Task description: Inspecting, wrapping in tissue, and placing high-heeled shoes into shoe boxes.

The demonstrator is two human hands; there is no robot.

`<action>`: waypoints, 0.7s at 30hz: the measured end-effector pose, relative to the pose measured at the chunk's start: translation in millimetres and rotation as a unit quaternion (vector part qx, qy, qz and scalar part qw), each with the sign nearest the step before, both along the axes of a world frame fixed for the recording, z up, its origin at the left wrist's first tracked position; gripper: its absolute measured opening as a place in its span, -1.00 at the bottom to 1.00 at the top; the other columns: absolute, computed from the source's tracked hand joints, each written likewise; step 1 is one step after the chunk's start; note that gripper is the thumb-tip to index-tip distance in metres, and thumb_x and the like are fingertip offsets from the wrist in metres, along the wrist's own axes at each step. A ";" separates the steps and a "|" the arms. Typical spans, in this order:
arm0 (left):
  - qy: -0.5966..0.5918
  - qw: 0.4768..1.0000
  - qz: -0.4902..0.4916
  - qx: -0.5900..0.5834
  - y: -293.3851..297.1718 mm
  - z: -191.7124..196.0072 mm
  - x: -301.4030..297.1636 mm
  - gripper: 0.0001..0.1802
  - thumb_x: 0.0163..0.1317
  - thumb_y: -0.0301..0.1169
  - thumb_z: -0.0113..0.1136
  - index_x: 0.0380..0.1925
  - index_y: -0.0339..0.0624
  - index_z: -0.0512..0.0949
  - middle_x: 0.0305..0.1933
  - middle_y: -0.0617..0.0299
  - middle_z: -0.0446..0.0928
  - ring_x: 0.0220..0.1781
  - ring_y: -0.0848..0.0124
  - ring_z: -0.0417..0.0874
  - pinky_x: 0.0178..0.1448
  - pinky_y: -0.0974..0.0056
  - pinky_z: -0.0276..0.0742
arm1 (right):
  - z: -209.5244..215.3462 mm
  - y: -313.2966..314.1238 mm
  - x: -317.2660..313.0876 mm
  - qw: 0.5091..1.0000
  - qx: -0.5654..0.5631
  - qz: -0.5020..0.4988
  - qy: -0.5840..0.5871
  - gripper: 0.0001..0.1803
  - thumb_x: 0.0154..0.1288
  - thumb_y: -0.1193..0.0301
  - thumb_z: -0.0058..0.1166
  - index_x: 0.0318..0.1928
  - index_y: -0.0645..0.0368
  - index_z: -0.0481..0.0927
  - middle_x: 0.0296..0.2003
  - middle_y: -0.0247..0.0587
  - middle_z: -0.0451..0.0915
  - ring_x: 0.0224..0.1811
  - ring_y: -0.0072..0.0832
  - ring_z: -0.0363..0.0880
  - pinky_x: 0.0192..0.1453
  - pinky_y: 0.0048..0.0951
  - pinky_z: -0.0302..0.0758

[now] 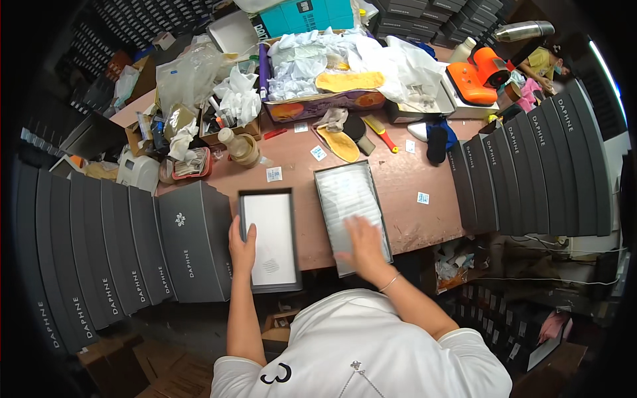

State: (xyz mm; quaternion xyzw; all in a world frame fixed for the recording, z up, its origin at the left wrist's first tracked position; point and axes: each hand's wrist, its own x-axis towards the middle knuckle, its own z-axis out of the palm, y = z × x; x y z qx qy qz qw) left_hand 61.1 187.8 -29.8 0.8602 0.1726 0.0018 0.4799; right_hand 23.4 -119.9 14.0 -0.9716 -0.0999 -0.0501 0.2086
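Note:
My left hand (242, 249) grips the left rim of a dark grey shoe box lid (271, 229), thumb over the edge. The lid lies inside up, its white inner face showing a small patch of grey print. Just right of it stands an open shoe box (345, 182) lined with white tissue paper (350, 199), which covers whatever is inside. Over the near half of that paper is my right hand (366, 249), slightly blurred, fingers apart and holding nothing. Whether it touches the paper, I cannot tell.
Stacked grey shoe boxes flank the table at left (192, 245) and right (557, 159). At the back are a carton of crumpled paper (325, 106), a bottle (239, 147), a brush (381, 134), yellow insoles (340, 144) and an orange device (474, 83). Another person (541, 66) sits far right.

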 end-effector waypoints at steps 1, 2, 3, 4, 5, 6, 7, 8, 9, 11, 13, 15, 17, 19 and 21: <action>-0.071 0.995 -0.028 0.058 -6.1 7.9 1.1 -0.39 0.26 -0.24 0.17 0.24 -0.29 0.28 0.30 -0.08 0.29 0.34 0.14 0.32 0.35 0.22 0.22 | -11.0 -26.6 9.4 0.999 -0.025 -0.023 0.030 -0.33 0.01 0.26 0.31 0.15 0.15 0.39 -0.05 0.00 0.46 0.08 -0.07 0.37 0.23 0.13 0.18; -0.141 0.982 -0.057 0.112 -20.5 19.8 -0.9 -0.43 0.21 -0.31 0.23 0.19 -0.30 0.35 0.25 -0.08 0.37 0.28 0.17 0.40 0.30 0.22 0.30 | -25.4 -50.2 13.1 0.996 -0.051 -0.049 0.063 -0.41 0.01 0.31 0.28 0.09 0.14 0.42 -0.05 0.00 0.47 0.09 -0.10 0.37 0.23 0.24 0.11; -0.103 0.987 -0.120 0.040 -37.9 30.3 -5.0 -0.50 0.18 -0.35 0.25 0.11 -0.30 0.41 0.14 -0.04 0.45 0.17 0.20 0.48 0.22 0.23 0.37 | -32.6 -61.0 12.0 0.996 -0.048 -0.036 0.063 -0.48 0.02 0.35 0.25 0.04 0.15 0.43 -0.09 -0.02 0.47 0.05 -0.09 0.39 0.19 0.20 0.17; -0.068 0.981 -0.177 -0.032 -59.2 40.0 -8.7 -0.57 0.15 -0.40 0.26 0.03 -0.29 0.48 0.04 -0.01 0.53 0.06 0.23 0.56 0.14 0.24 0.44 | -37.5 -70.5 15.5 0.997 -0.046 -0.018 0.058 -0.55 0.03 0.39 0.22 -0.02 0.16 0.44 -0.13 -0.04 0.47 0.00 -0.09 0.41 0.15 0.16 0.23; -0.016 0.965 -0.245 -0.089 -81.9 46.3 -16.9 -0.69 0.15 -0.41 0.25 -0.11 -0.28 0.55 -0.14 0.07 0.59 -0.13 0.29 0.62 -0.01 0.27 0.52 | -39.4 -76.1 20.7 0.998 -0.044 0.005 0.053 -0.61 0.04 0.43 0.19 -0.08 0.16 0.45 -0.17 -0.06 0.47 -0.05 -0.08 0.43 0.11 0.12 0.29; 0.014 0.928 -0.346 -0.134 -104.6 61.9 -24.0 -0.70 0.14 -0.41 0.26 -0.13 -0.29 0.56 -0.18 0.08 0.58 -0.14 0.31 0.62 -0.05 0.29 0.53 | -31.6 -71.0 19.5 0.997 -0.011 0.000 0.079 -0.64 0.04 0.46 0.18 -0.10 0.15 0.45 -0.17 -0.07 0.47 -0.09 -0.09 0.44 0.05 0.07 0.33; 0.037 0.889 -0.421 -0.178 -122.0 48.2 -39.1 -0.70 0.14 -0.42 0.26 -0.11 -0.28 0.56 -0.18 0.12 0.58 -0.18 0.35 0.62 -0.04 0.33 0.53 | -13.2 -58.3 21.6 0.995 0.023 -0.002 0.102 -0.66 0.05 0.49 0.16 -0.11 0.15 0.44 -0.17 -0.07 0.47 -0.12 -0.09 0.46 -0.02 0.01 0.38; 0.108 0.844 -0.489 -0.191 -143.9 58.2 -45.0 -0.66 0.15 -0.42 0.25 -0.06 -0.29 0.53 -0.15 0.05 0.57 -0.11 0.32 0.61 0.01 0.30 0.52 | 4.2 -45.2 25.3 0.991 0.056 -0.006 0.121 -0.68 0.05 0.53 0.15 -0.13 0.14 0.44 -0.17 -0.08 0.46 -0.16 -0.09 0.47 -0.08 -0.04 0.42; 0.028 0.828 -0.520 -0.210 -169.8 48.4 -52.7 -0.63 0.15 -0.42 0.24 -0.03 -0.29 0.51 -0.11 0.03 0.55 -0.06 0.30 0.59 0.01 0.28 0.52 | 19.8 -23.8 26.2 0.988 0.072 0.025 0.136 -0.71 0.06 0.52 0.13 -0.15 0.17 0.45 -0.16 -0.04 0.48 -0.15 -0.06 0.49 -0.07 -0.08 0.45; -0.079 0.818 -0.530 -0.210 -222.4 3.9 -63.7 -0.59 0.16 -0.44 0.22 0.04 -0.28 0.46 -0.04 0.00 0.52 0.00 0.28 0.56 0.02 0.26 0.51 | 29.7 36.0 16.6 0.966 0.149 0.162 0.138 -0.71 0.07 0.53 0.10 -0.14 0.20 0.47 -0.10 0.02 0.50 -0.06 -0.05 0.51 0.00 -0.13 0.47; -0.061 0.877 -0.427 -0.211 -250.1 -12.7 -55.0 -0.58 0.19 -0.45 0.20 0.07 -0.27 0.44 -0.02 0.05 0.50 0.00 0.31 0.53 0.04 0.27 0.48 | 43.7 61.4 10.6 0.906 0.256 0.327 0.081 -0.67 0.07 0.52 0.11 -0.09 0.19 0.48 -0.01 0.02 0.49 0.05 -0.09 0.49 0.10 -0.17 0.46; -0.083 0.919 -0.134 -0.360 -240.3 -22.6 -33.2 -0.60 0.31 -0.36 0.11 0.13 -0.23 0.41 0.03 0.13 0.50 -0.03 0.39 0.53 -0.02 0.28 0.50 | 65.6 51.5 9.7 0.901 0.292 0.316 0.053 -0.65 0.08 0.49 0.14 -0.07 0.18 0.48 -0.02 -0.06 0.51 0.05 -0.13 0.50 0.12 -0.21 0.45; 0.115 0.898 0.012 -0.425 -171.2 -22.0 -17.1 -0.52 0.37 -0.15 0.01 0.16 -0.23 0.39 0.05 0.09 0.46 0.07 0.38 0.47 0.10 0.31 0.43 | 53.9 6.8 12.2 0.944 0.310 0.081 0.077 -0.70 0.10 0.58 0.13 -0.10 0.24 0.53 -0.21 -0.02 0.56 -0.16 -0.19 0.59 -0.04 -0.27 0.51; 0.108 0.861 0.224 -0.443 -124.1 -64.0 -3.1 -0.48 0.38 -0.17 0.01 0.22 -0.24 0.30 0.21 0.05 0.34 0.23 0.34 0.37 0.23 0.24 0.33 | 9.8 -20.7 14.6 0.984 0.136 0.025 0.110 -0.69 0.13 0.44 0.14 -0.10 0.29 0.53 -0.27 0.03 0.58 -0.27 -0.15 0.61 -0.16 -0.23 0.55; 0.083 0.906 0.134 -0.393 -127.0 -46.1 -10.4 -0.45 0.39 -0.18 0.01 0.25 -0.25 0.25 0.23 0.05 0.33 0.25 0.31 0.36 0.25 0.21 0.33 | -81.0 -18.9 2.1 0.994 0.018 0.041 0.098 -0.64 0.11 0.38 0.17 -0.10 0.30 0.53 -0.29 0.06 0.58 -0.30 -0.13 0.61 -0.21 -0.21 0.54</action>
